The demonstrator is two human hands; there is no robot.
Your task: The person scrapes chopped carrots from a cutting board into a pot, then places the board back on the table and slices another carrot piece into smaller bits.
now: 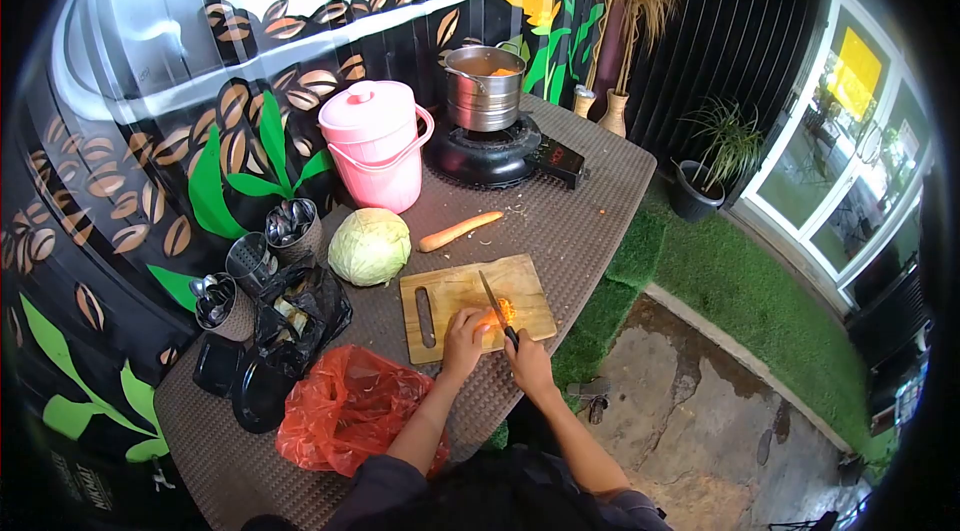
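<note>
A wooden cutting board (pixel 447 293) lies near the table's front edge. My left hand (pixel 465 339) is closed on a carrot (pixel 487 319) and holds it down on the board. In my right hand (pixel 527 361) is the black handle of a knife (pixel 494 299), its blade across the carrot's right end. Small chopped orange pieces (pixel 508 311) lie beside the blade. Behind the board, a whole peeled carrot (pixel 461 231) rests on the table, with a pale green cabbage (pixel 369 247) to its left.
On the brown table (pixel 590 166) stand a pink lidded bucket (pixel 373 146), a steel pot (pixel 484 91) on a black stove (pixel 480 159), and cutlery holders (pixel 232 316). A black bag (pixel 318 303) and a red plastic bag (pixel 350 401) lie left of my arms.
</note>
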